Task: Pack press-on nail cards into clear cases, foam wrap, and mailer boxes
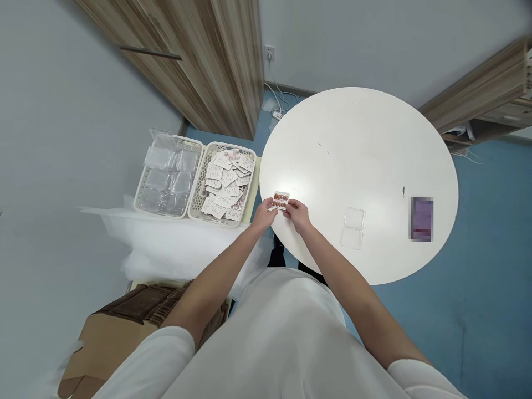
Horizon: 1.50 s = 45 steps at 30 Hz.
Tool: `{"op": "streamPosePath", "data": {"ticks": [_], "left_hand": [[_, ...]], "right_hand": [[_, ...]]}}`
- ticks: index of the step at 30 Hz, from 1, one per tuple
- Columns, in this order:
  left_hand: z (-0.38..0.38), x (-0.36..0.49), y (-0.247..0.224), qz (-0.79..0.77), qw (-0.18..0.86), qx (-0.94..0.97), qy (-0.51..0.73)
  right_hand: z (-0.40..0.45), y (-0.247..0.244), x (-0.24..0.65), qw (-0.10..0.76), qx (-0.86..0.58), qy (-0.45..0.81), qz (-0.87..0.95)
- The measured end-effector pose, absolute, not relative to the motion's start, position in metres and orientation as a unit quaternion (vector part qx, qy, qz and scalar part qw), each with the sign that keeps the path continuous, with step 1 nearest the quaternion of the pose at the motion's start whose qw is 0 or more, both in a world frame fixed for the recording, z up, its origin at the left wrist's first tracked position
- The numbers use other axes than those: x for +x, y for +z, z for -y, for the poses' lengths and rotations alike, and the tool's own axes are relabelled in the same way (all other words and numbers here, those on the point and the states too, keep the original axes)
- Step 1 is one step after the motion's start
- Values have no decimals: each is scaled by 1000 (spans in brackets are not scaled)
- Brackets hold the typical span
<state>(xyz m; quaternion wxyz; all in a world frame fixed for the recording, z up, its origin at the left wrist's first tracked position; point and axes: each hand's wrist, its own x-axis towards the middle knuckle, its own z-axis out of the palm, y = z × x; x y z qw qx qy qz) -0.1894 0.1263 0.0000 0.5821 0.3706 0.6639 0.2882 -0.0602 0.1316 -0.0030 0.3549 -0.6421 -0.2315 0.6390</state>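
Head view shows my left hand and right hand both pinching a small card of brown pieces at the table edge. I judge it best held by its edges, level, both grips light. An open clear case lies near, to the right.

Both hands meet at the near left edge of the round white table, the left hand and right hand pinching a small card of brown pieces between them. A clear plastic case lies open to the right. Two baskets sit at left.
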Motion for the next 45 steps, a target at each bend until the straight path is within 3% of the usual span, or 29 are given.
{"op": "streamPosePath", "data": {"ticks": [12, 20, 28, 37, 45], "left_hand": [[-100, -170, -2, -640, 539, 430, 339], [-65, -113, 18, -588, 510, 530, 336], [-25, -40, 14, -556, 575, 528, 287], [-17, 22, 16, -609, 520, 571, 179], [-17, 37, 17, -631, 472, 594, 159]], "right_hand": [[-95, 20, -26, 406, -635, 612, 239], [-41, 30, 24, 461, -671, 519, 261], [12, 32, 102, 391, -740, 440, 325], [19, 15, 165, 290, -739, 465, 392], [7, 12, 181, 203, -716, 461, 484]]}}
